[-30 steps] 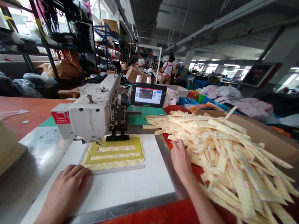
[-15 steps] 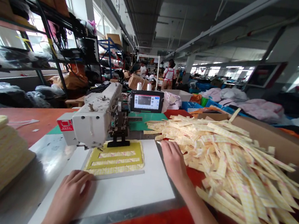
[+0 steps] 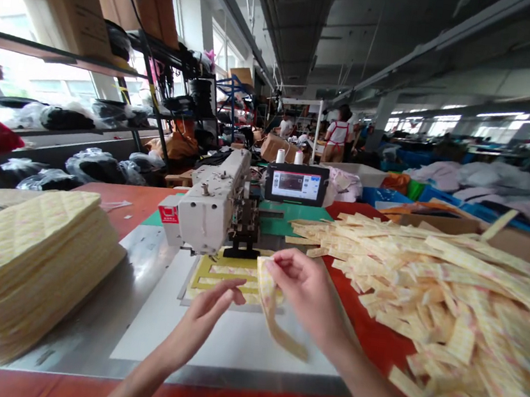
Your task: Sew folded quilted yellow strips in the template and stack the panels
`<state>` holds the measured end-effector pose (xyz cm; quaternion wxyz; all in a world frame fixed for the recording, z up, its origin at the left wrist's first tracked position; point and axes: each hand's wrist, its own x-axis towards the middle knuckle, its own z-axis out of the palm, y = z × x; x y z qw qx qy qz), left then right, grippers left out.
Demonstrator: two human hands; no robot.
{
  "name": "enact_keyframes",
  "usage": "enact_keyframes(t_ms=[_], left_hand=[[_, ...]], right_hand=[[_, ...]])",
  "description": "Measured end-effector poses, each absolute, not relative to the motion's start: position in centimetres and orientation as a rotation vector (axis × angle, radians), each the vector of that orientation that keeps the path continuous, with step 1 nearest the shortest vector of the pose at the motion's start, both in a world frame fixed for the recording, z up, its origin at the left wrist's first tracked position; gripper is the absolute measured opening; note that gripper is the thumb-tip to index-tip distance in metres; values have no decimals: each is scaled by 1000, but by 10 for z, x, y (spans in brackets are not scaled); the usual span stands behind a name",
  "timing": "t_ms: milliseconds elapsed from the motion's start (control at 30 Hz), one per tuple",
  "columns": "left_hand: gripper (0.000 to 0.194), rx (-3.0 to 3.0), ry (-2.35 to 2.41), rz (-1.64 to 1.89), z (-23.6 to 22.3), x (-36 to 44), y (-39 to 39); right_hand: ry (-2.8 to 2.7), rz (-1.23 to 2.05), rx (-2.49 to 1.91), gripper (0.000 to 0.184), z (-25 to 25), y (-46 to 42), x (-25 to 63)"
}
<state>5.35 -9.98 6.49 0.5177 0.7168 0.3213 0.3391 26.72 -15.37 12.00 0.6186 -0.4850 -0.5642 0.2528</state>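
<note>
My right hand (image 3: 304, 290) pinches the top end of a yellow patterned fabric strip (image 3: 268, 295), which hangs down in a curve over the white plate (image 3: 227, 345). Just left of the strip is my left hand (image 3: 213, 305), its fingers stretched out and nothing in them. Behind both hands, a yellow slotted template (image 3: 203, 269) lies on a quilted fabric piece, partly covered by the hands and strip. Above its back edge sits the dark clamp foot (image 3: 242, 252) of a white sewing machine (image 3: 208, 211).
A tall stack of quilted yellow fabric pieces (image 3: 22, 246) stands at the left. On the right, a large heap of loose yellow strips (image 3: 457, 286) spreads over the red table (image 3: 352, 312). A control screen (image 3: 294, 184) and thread cones stand behind the machine. People are farther back.
My right hand has come left from the heap's edge with a strip in its fingers. My left hand has lifted off the plate toward the strip. The view has turned left.
</note>
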Motion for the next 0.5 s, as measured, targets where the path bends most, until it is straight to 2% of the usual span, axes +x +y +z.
enact_keyframes(t_ms=[200,367,500], left_hand=[[44,1226,745,967,30,75,-86],[45,1116,834,923,1,76,-83],[45,1174,827,880,-12,75,-81]], right_hand=[[-1099,957,-1143,41,48,-124,248],[-1141,1008,-1186,36,-1,-121,245],[-1101,1092,-1174,34,-16,-128,249]])
